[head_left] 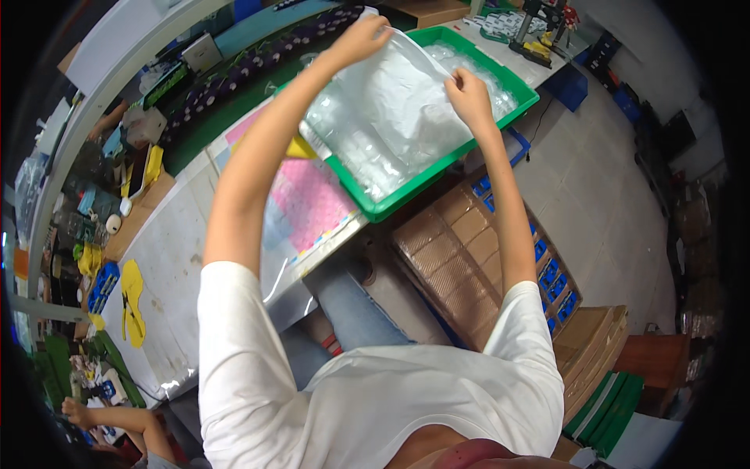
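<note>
Holding a white plastic sheet [402, 98] by its upper edge, the left hand [361, 41] and the right hand [470, 98] are each closed on the film, with the edge stretched between them. The sheet is over the green tray [391, 206], among clear plastic pieces [373, 160]; whether it is a bag cannot be told. Tearing is the first risk: the film looks thin, and pulling the hands apart would load the edge at both pinch points. Slipping is the second, since each hand appears to hold only a narrow margin. A quick lift could drag loose pieces over the rim. The near side of the tray appears to reach past the table [176, 285] edge; pressure there could tip it, dropping pieces onto the brown carton [449, 254] below.
</note>
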Demonstrator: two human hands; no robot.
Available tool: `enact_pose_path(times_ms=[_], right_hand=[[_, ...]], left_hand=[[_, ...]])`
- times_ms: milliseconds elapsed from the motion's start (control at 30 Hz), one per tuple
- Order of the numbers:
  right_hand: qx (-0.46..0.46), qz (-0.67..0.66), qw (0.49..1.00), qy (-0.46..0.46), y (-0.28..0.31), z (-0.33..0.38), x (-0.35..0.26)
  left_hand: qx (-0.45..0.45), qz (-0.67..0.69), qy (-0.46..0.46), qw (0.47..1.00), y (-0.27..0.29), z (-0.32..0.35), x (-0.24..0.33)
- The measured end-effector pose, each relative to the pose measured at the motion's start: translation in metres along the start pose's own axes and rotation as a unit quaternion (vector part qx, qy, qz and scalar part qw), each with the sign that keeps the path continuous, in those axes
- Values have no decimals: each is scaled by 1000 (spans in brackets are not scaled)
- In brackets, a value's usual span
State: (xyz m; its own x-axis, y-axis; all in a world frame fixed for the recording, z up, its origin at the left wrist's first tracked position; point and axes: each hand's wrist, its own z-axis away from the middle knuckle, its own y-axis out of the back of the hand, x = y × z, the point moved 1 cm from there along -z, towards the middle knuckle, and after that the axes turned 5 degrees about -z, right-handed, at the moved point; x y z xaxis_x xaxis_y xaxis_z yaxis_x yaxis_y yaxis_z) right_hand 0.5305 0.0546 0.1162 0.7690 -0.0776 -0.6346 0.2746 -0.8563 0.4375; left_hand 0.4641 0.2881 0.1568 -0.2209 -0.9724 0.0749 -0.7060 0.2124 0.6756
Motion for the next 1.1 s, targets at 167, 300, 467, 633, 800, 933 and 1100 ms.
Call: enact_pose_path(times_ms=[167, 300, 467, 633, 800, 933, 1100], right_hand=[[-42, 136, 988, -53, 18, -22, 97], [-129, 199, 960, -148, 19, -25, 138], [-56, 185, 963, -187, 15, -17, 144], [-79, 221, 955, -181, 11, -20, 138], [-99, 271, 948, -132, 5, -14, 127], [-91, 278, 946, -137, 10, -8, 132], [-87, 267, 954, -106, 9, -9, 136]], left_hand=[[-115, 16, 30, 993, -99, -31, -5], [-196, 41, 67, 977, -160, -21, -1], [-213, 26, 69, 974, -182, -7, 18], [-186, 24, 77, 979, -180, -8, 13], [-96, -69, 15, 993, -162, -9, 21], [2, -54, -17, 998, -117, -21, 65], [-157, 116, -233, 953, -58, 12, 159]])
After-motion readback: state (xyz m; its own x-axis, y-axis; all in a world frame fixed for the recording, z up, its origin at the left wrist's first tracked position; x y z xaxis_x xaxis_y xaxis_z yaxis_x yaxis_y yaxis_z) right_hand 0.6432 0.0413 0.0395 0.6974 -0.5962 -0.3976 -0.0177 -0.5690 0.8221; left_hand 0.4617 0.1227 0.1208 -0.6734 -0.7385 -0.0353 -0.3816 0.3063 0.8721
